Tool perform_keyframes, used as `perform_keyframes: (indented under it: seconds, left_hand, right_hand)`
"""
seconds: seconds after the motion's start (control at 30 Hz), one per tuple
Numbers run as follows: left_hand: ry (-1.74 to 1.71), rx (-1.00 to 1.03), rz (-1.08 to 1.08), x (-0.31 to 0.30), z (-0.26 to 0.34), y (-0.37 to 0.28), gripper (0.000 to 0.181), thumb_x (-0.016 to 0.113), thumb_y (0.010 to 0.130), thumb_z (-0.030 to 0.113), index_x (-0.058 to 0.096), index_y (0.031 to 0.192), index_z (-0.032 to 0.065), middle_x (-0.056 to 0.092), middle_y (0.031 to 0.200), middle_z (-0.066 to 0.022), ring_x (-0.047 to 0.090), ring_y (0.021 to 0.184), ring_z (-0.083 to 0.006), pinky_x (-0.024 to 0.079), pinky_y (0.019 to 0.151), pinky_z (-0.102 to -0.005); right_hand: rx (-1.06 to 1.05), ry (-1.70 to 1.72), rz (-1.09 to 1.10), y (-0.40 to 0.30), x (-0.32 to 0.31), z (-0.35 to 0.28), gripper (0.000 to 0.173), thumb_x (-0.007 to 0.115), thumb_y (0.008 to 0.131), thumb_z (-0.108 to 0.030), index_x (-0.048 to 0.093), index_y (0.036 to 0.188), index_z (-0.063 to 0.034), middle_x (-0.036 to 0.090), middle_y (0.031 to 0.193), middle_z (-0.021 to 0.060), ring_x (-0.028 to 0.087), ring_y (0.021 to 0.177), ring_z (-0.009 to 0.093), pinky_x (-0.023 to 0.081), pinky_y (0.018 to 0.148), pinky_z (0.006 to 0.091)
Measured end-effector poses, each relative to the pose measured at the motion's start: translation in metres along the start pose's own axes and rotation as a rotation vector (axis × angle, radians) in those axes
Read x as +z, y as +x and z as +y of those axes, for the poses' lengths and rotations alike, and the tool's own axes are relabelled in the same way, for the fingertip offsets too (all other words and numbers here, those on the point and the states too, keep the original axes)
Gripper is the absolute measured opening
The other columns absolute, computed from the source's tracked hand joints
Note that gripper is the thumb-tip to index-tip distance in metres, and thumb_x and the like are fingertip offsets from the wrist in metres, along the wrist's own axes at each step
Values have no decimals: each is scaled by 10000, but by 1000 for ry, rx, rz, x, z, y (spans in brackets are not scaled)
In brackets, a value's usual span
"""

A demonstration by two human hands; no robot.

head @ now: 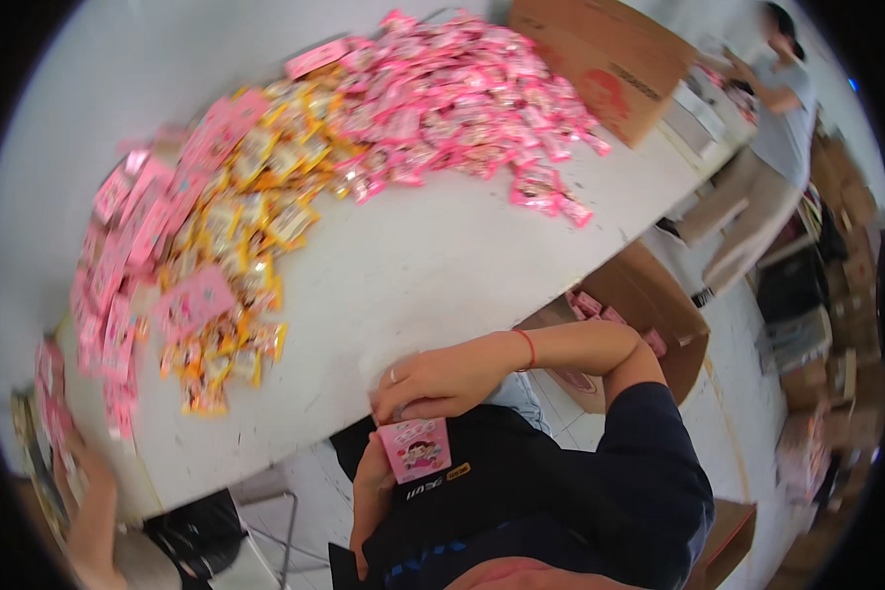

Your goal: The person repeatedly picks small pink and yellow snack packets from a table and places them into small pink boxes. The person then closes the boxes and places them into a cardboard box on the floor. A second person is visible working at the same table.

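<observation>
A small pink carton (416,450) with a cartoon figure printed on it is in front of my black apron, just off the table's near edge. My left hand (373,463) grips it by its left side. Over the carton's upper end bends my right hand (435,377), wearing a ring, with a red cord on the wrist. Its fingertips meet the carton's upper left corner, and what lies between them is hidden. Beyond my hands, yellow sachets (240,228) are heaped on the white table (413,258). A larger heap of pink sachets (450,103) adjoins them on the right.
Pink cartons (129,228) are piled along the left; one flat carton (194,301) lies on the yellow sachets. A cardboard box (605,66) stands at the back right. Another open box (634,317), holding pink cartons, is beside my right arm. Co-workers (763,147) are at right and lower left.
</observation>
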State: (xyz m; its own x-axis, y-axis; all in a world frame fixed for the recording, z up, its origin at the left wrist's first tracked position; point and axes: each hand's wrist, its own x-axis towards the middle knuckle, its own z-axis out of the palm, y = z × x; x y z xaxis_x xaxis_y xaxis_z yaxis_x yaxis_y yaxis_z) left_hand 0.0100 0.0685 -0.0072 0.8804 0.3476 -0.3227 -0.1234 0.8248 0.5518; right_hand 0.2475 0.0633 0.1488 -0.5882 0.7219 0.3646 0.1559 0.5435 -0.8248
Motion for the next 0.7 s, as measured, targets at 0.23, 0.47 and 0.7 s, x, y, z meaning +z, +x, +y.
perform_keyframes:
  seconds: [0.23,0.47,0.7]
  left_hand:
    - [81,25,-37,24,13,11,889,466,801,678,333,1359,-2,483,1296,-177,542,1135,-291,474,936,-426]
    - [-9,-16,-105,47,4,7,734,529,862,526,336,1344,8,517,1201,-154,561,1066,-266,465,932,-427]
    - [-15,521,276,75,-29,4,662,535,870,442,315,1340,31,487,1212,-147,533,1081,-253,453,935,-420]
  right_hand:
    - [273,55,98,-27,9,-11,203,591,856,-91,580,1058,-66,643,910,75,614,862,266,471,781,382]
    - [82,-213,674,-59,53,6,357,721,779,-187,598,1083,-46,607,1094,111,583,982,258,471,797,350]
    - [338,126,800,-70,120,18,322,622,856,-118,561,1148,5,590,1157,139,591,1004,195,463,855,292]
